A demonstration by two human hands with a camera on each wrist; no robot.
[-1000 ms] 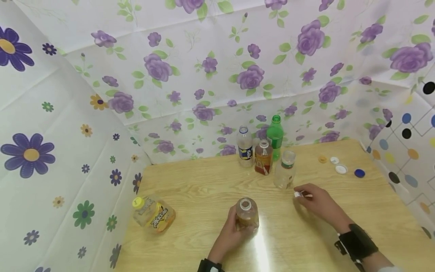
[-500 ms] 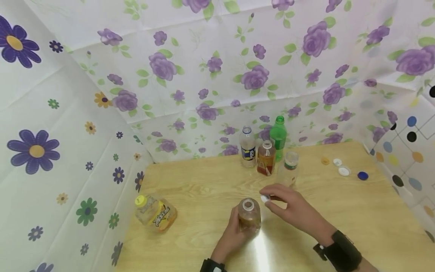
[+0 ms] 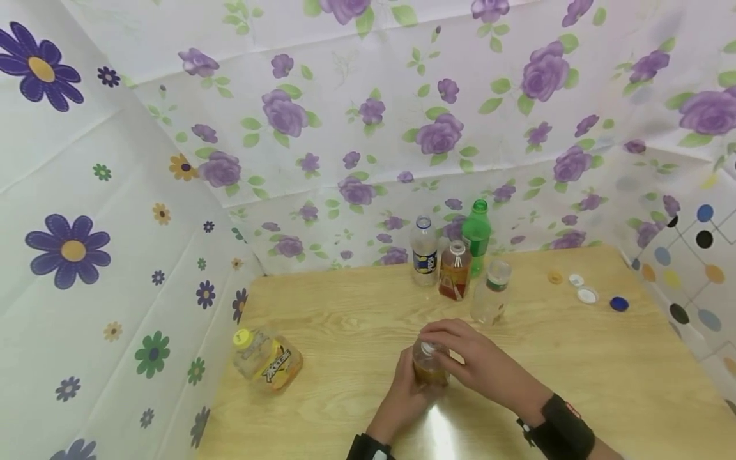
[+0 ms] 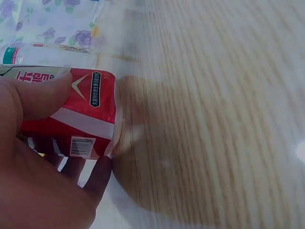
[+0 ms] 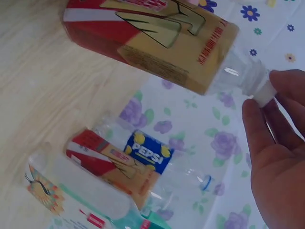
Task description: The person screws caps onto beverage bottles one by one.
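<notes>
My left hand [image 3: 405, 396] grips a clear plastic bottle [image 5: 157, 43] with a red and gold label, upright at the front middle of the table. In the left wrist view the thumb and fingers wrap round the label near its base. Over the bottle's mouth, my right hand [image 3: 483, 364] pinches a white bottle cap [image 5: 264, 93] between thumb and fingers. The right wrist view has the cap at the bottle's neck; how far it is threaded cannot be told. In the head view the right fingers partly cover the cap.
Behind stand an uncapped Pepsi bottle [image 3: 425, 259], a second red-gold bottle [image 3: 454, 278], a green bottle [image 3: 477, 233] and a clear bottle [image 3: 491, 297]. A yellow-capped bottle [image 3: 267, 361] is at left. Loose caps, including a blue cap [image 3: 619, 303], lie at right. Patterned sheets surround the table.
My right hand has carried the white cap leftward from beside the clear bottle to the mouth of the held bottle. The left hand keeps its grip on that bottle.
</notes>
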